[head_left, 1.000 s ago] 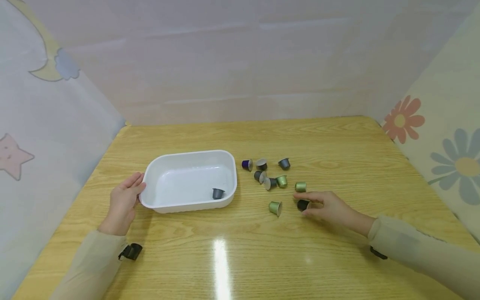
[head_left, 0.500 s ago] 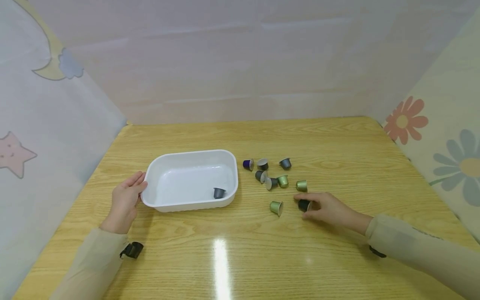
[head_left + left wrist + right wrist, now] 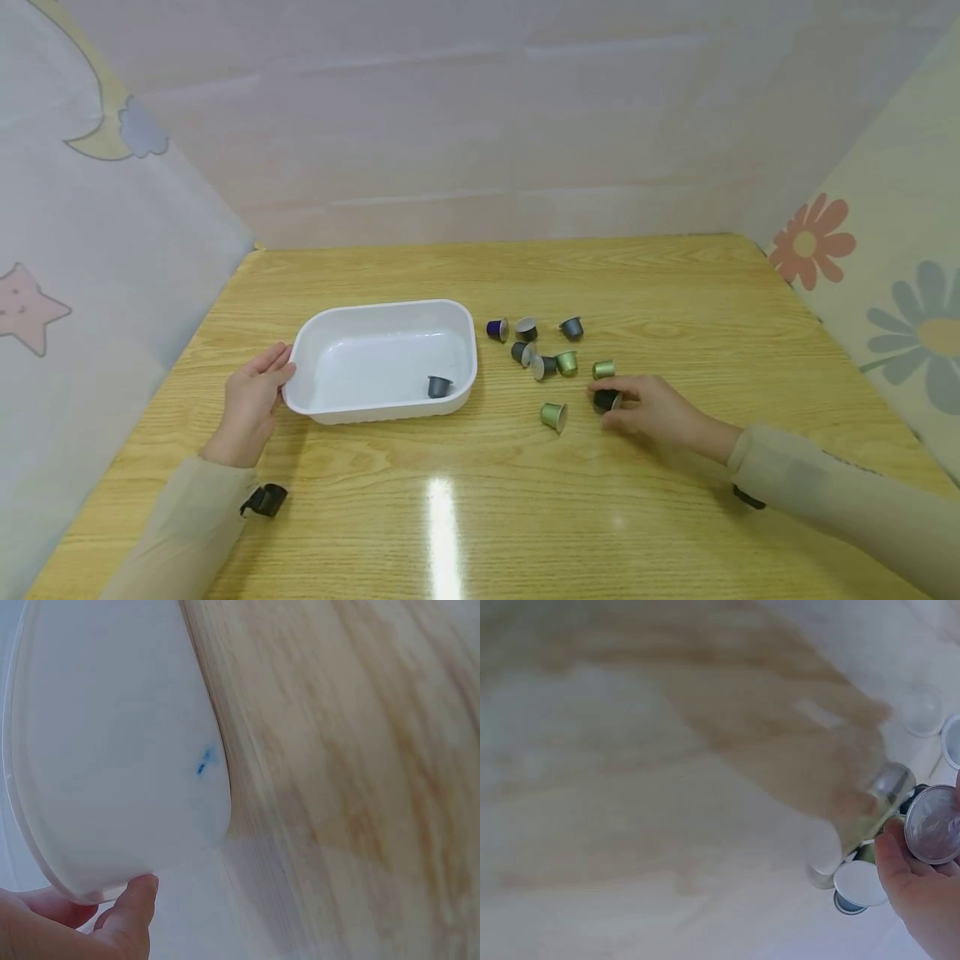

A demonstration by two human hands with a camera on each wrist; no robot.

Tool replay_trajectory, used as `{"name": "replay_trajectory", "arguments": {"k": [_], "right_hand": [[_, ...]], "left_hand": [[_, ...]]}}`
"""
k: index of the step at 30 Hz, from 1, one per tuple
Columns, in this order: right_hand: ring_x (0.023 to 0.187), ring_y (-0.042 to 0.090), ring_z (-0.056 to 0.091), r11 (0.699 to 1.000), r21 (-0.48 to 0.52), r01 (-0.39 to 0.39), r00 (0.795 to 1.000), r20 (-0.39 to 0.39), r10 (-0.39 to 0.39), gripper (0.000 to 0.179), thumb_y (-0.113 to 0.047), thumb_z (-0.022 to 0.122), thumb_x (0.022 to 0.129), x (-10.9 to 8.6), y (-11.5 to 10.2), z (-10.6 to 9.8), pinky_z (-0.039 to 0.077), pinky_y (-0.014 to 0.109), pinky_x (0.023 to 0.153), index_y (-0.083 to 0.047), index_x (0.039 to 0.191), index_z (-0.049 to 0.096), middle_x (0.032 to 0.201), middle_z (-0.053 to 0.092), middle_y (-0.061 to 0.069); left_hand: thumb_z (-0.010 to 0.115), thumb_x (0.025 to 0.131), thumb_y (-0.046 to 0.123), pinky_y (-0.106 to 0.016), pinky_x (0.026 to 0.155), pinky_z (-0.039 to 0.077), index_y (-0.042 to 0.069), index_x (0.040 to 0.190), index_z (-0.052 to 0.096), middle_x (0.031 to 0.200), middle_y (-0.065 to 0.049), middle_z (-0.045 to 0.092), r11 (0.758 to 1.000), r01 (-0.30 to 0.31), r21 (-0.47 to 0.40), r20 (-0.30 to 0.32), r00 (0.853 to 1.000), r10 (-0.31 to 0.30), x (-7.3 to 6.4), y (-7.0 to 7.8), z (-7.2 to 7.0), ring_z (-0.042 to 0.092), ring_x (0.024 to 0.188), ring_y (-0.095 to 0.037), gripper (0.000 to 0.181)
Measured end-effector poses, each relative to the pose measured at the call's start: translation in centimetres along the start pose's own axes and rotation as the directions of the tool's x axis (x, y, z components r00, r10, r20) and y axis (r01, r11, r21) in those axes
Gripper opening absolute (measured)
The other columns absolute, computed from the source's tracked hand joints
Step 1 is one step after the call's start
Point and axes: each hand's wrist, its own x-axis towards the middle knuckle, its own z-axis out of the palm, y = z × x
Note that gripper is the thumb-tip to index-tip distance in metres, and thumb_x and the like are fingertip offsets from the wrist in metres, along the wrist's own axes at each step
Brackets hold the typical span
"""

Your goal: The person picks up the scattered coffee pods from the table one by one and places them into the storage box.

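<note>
In the head view, my left hand (image 3: 250, 406) grips the left end of a white tray (image 3: 378, 412). The left wrist view shows its thumb and fingers at the tray's rim (image 3: 45, 881). One dark grey coffee capsule (image 3: 438, 387) lies inside, near the right front corner. My right hand (image 3: 660, 411) pinches a black coffee capsule (image 3: 604, 400) between thumb and fingers. Its round foil lid (image 3: 934, 825) faces the right wrist camera. Close by are a green capsule (image 3: 603, 369) just behind and another green capsule (image 3: 553, 416) to the left.
Between tray and right hand lie a purple capsule (image 3: 497, 329), a blue-grey capsule (image 3: 572, 328), a third green capsule (image 3: 567, 362) and several dark ones. The wooden table (image 3: 360, 517) is bordered by a pale back wall (image 3: 480, 150) and patterned side panels.
My right hand has closed in on the black capsule and moved it slightly up in the head view. The left hand and tray stay almost where they were.
</note>
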Motion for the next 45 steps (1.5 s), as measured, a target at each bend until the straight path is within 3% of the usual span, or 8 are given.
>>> {"name": "replay_trajectory", "arguments": {"k": [6,14,27,33,39,45], "right_hand": [[0.117,0.045,0.053,0.999,0.007,0.039,0.999,-0.027,-0.039,0.048,-0.01,0.074,0.086,0.3,-1.0,-0.6,0.046,0.055,0.092,0.006,0.128,0.059,0.129,0.056,0.03],[0.12,0.042,0.052,1.0,0.002,0.012,0.998,-0.055,-0.012,0.045,-0.014,0.074,0.087,1.1,-2.2,-0.8,0.043,0.058,0.096,0.001,0.128,0.062,0.127,0.06,0.023],[0.126,0.041,0.047,0.996,0.052,0.065,0.998,-0.019,-0.064,0.046,-0.015,0.073,0.088,3.1,-4.5,0.3,0.039,0.059,0.099,-0.001,0.131,0.06,0.133,0.057,0.021],[0.124,0.038,0.05,0.992,0.093,0.086,0.996,-0.006,-0.086,0.046,-0.012,0.072,0.089,4.6,-6.1,0.6,0.038,0.056,0.102,0.0,0.132,0.059,0.132,0.058,0.018],[0.117,0.036,0.056,0.987,0.13,0.1,0.995,-0.014,-0.099,0.045,-0.009,0.072,0.089,5.8,-7.4,0.7,0.047,0.047,0.091,0.0,0.131,0.06,0.118,0.063,0.017],[0.124,0.033,0.05,0.981,0.146,0.128,0.992,-0.037,-0.124,0.045,-0.007,0.072,0.088,7.0,-8.5,0.7,0.045,0.049,0.097,-0.001,0.13,0.061,0.134,0.056,0.02]], "left_hand": [[0.047,0.102,0.004,-0.011,0.082,0.046,0.006,0.152,0.028,0.154,-0.01,0.032,1.0,-0.008,0.027,-0.008,1.0,0.008,-0.1,0.0,0.1,0.035,0.137,-0.017,0.054],[0.047,0.102,0.003,-0.011,0.08,0.046,0.006,0.152,0.028,0.154,-0.011,0.031,0.999,-0.011,0.03,-0.004,1.0,0.011,-0.2,0.1,0.0,0.035,0.137,-0.017,0.054],[0.046,0.102,0.004,-0.01,0.078,0.046,0.006,0.153,0.025,0.155,-0.011,0.029,1.0,-0.002,0.004,0.016,1.0,0.002,-0.3,0.0,-0.1,0.034,0.138,-0.016,0.055],[0.047,0.101,0.005,-0.01,0.075,0.047,0.006,0.152,0.028,0.153,-0.011,0.032,1.0,0.002,0.005,-0.006,1.0,-0.002,-0.2,0.1,0.0,0.037,0.135,-0.015,0.055],[0.047,0.102,0.005,-0.01,0.077,0.046,0.006,0.153,0.026,0.154,-0.011,0.03,1.0,-0.008,0.007,0.007,1.0,0.008,-0.2,0.1,0.0,0.034,0.138,-0.017,0.055],[0.046,0.102,0.005,-0.009,0.077,0.046,0.006,0.153,0.025,0.154,-0.011,0.029,1.0,-0.008,-0.004,0.013,1.0,0.008,-0.2,0.2,0.0,0.032,0.139,-0.018,0.055]]}}
